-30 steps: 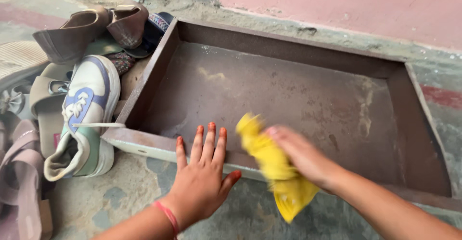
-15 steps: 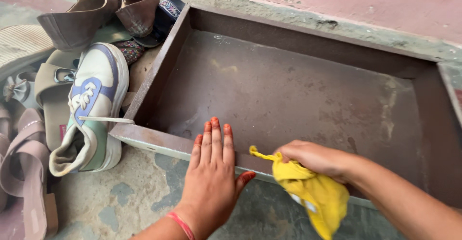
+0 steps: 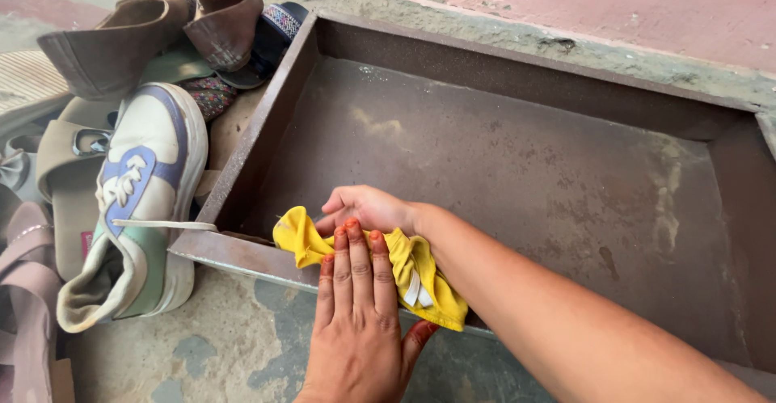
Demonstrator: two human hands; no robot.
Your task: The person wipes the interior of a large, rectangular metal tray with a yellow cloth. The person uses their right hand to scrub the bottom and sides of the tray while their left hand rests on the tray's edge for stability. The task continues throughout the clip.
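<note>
My right hand point(image 3: 364, 207) clutches the yellow cloth point(image 3: 420, 278); my left hand point(image 3: 356, 322) lies flat, holding nothing, on the tray's rim point(image 3: 234, 251) at 6 o'clock. That rim looks possibly sharp and could cut me.

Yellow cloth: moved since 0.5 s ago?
Yes. The yellow cloth has shifted left along the near rim of the brown metal tray, toward the tray's left corner. The right hand holds it there, now beside the left hand's fingertips.
</note>
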